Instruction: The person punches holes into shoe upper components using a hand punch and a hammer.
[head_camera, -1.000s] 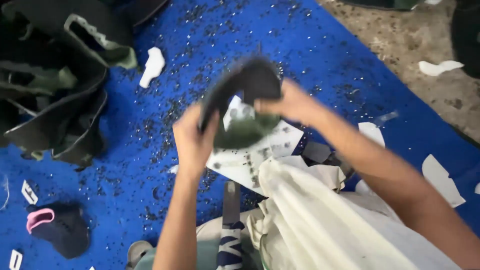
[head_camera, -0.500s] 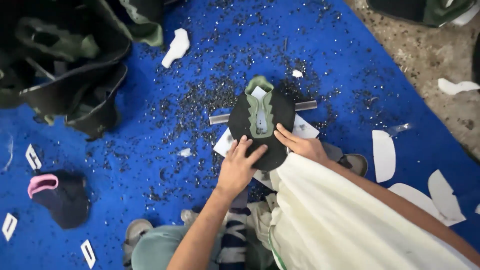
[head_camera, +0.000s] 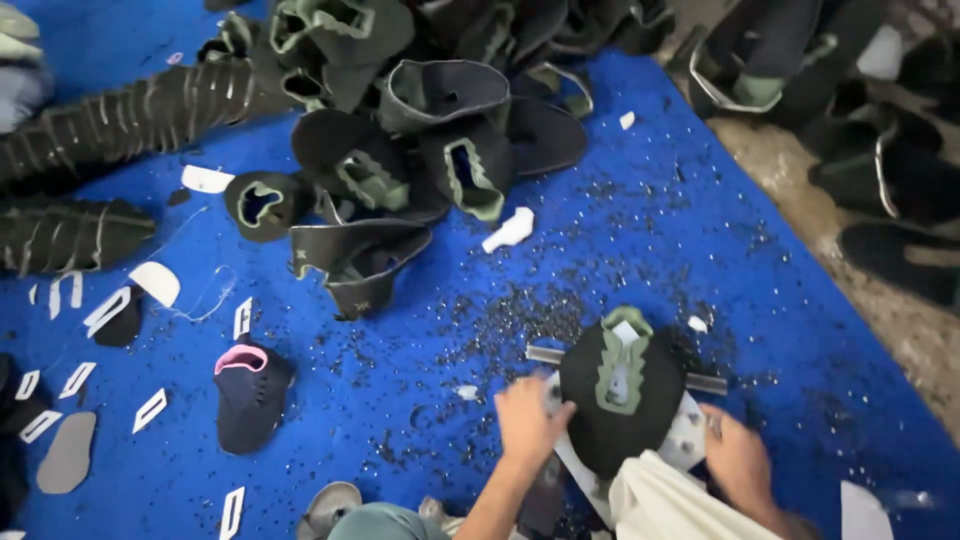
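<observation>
Both your hands press the black upper (head_camera: 622, 410) flat on the blue mat (head_camera: 420, 400), left hand (head_camera: 528, 418) and right hand (head_camera: 735, 455) with fingers spread at its edges, so I'd judge you're positioning it; steady it next.

— That mat (head_camera: 640, 230) is bright blue, peppered all over with tiny black specks.

— The shoe upper (head_camera: 622, 400) is black with a sage-green collar. The piled uppers (head_camera: 400, 150) match it: black, green-edged.

— One small upper (head_camera: 250, 395) differs: dark navy, pink-rimmed.

— Scattered paper pieces (head_camera: 155, 283) are white. The cloth (head_camera: 680, 505) is cream.
</observation>
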